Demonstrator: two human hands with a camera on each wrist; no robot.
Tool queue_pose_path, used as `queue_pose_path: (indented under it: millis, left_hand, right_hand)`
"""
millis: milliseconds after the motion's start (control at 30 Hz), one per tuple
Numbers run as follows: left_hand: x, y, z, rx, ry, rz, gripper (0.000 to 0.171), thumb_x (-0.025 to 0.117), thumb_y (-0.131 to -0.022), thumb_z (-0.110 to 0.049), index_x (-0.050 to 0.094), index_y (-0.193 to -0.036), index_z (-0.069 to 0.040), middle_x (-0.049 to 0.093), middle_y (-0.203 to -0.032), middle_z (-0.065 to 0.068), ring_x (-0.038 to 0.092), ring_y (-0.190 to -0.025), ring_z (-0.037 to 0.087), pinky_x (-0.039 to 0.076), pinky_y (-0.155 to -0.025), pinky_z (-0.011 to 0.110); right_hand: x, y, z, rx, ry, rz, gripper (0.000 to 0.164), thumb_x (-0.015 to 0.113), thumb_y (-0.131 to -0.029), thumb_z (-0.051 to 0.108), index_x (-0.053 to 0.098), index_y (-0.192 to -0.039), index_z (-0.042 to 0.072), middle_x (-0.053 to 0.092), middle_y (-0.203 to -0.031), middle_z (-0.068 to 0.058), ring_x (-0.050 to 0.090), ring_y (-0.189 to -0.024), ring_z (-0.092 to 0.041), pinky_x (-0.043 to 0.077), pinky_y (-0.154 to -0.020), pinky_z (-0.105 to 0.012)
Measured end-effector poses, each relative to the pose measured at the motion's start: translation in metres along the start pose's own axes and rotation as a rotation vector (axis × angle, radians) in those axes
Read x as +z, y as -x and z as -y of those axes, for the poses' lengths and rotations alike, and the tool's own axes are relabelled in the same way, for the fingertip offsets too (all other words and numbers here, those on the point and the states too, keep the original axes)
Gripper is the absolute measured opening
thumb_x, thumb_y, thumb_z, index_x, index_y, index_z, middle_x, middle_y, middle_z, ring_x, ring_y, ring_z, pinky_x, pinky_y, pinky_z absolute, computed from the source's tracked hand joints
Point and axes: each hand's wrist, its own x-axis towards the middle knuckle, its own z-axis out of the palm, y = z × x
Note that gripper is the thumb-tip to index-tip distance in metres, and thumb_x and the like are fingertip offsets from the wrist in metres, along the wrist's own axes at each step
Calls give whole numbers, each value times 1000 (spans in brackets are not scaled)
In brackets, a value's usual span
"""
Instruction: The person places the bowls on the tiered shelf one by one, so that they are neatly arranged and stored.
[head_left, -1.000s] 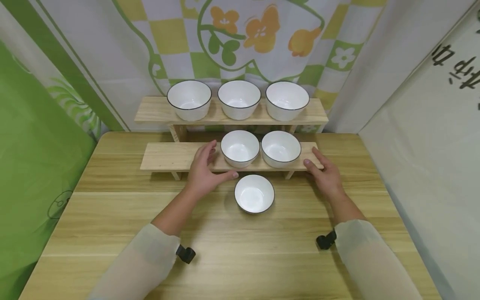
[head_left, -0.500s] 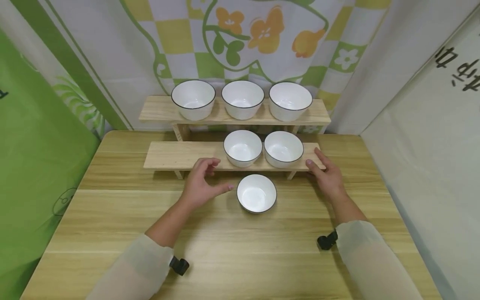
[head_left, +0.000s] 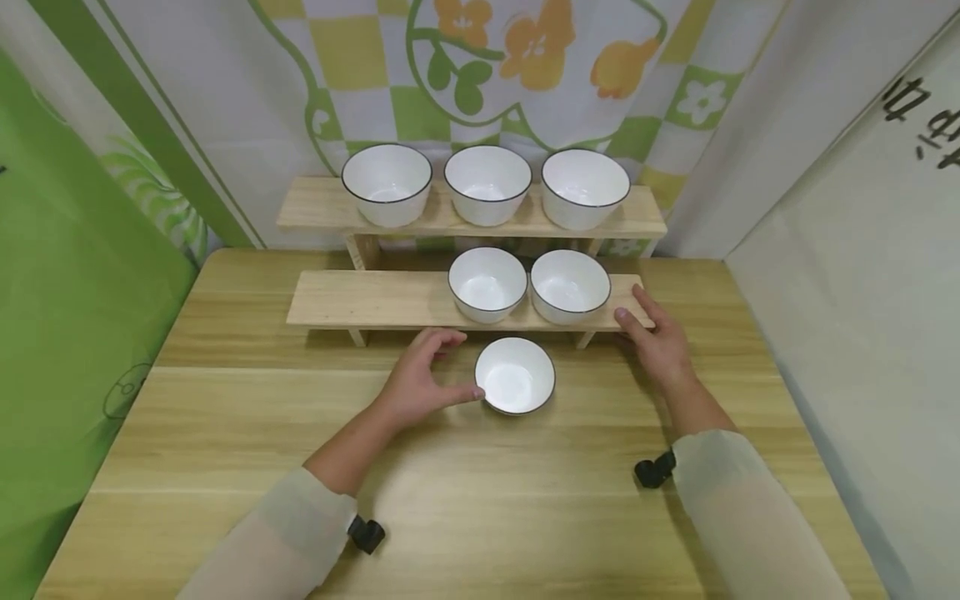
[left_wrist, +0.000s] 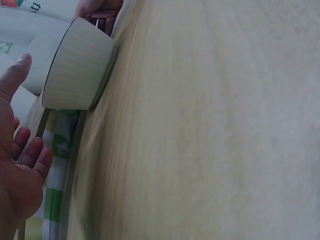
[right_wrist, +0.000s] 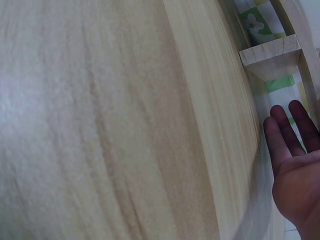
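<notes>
A white bowl (head_left: pixel 514 377) with a thin dark rim stands upright on the table in front of a two-tier wooden shelf (head_left: pixel 360 298). My left hand (head_left: pixel 420 379) is at the bowl's left side, thumb and fingers spread apart, the thumb tip right at the rim. In the left wrist view, that bowl (left_wrist: pixel 80 67) shows from the side, beyond the spread left hand (left_wrist: pixel 22 165). My right hand (head_left: pixel 658 343) holds the lower tier's right end, thumb on top. The right wrist view shows its fingers (right_wrist: pixel 280 137) reaching underneath.
Two matching bowls, a left one (head_left: pixel 487 283) and a right one (head_left: pixel 570 285), sit on the lower tier. Three more line the upper tier, including a middle bowl (head_left: pixel 487 185). A patterned curtain (head_left: pixel 352 58) hangs behind, and the wooden table (head_left: pixel 525 500) spreads in front.
My left hand has drawn back from the lower tier, down toward the table, then moved right to the front bowl. The right hand stays at the shelf's end. The head view has shifted slightly.
</notes>
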Motion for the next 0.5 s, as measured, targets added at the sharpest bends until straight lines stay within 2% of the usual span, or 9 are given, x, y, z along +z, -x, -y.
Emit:
queue_pose_path:
  millis: [100, 300, 400, 500]
  left_hand:
    - [6, -2, 1, 14, 8, 32, 82, 100, -69, -30, 59, -137, -8, 57, -138, 16, 55, -129, 30, 47, -112, 46]
    - [18, -4, -1, 6, -2, 100, 100, 102, -66, -29, 50, -147, -2, 52, -145, 17, 54, -132, 32, 48, -112, 40]
    - [24, -4, -2, -23, -53, 124, 111, 103, -64, -35, 45, -153, -6, 49, -149, 13, 54, -133, 29, 47, -113, 39]
    - [29, -4, -3, -50, -116, 138, 119, 102, -61, -43, 41, -157, -10, 45, -154, 10, 49, -138, 28, 42, -117, 43]
  right_hand:
    - [-1, -2, 0, -14, 5, 2, 74, 67, -103, 28, 27, -165, 19, 11, -171, -20, 41, -142, -45, 47, -108, -47]
    - [-2, -3, -2, -15, 10, 5, 75, 68, -102, 29, 28, -165, 21, 11, -171, -19, 43, -140, -45, 49, -107, -46]
    - [-2, -3, -3, -5, 2, 0, 75, 69, -102, 30, 28, -165, 22, 13, -171, -19, 44, -140, -43, 49, -107, -45]
    - [-2, -3, -3, -8, -4, 3, 76, 69, -102, 30, 28, -165, 22, 13, -171, -20, 44, -139, -44, 49, -107, -46]
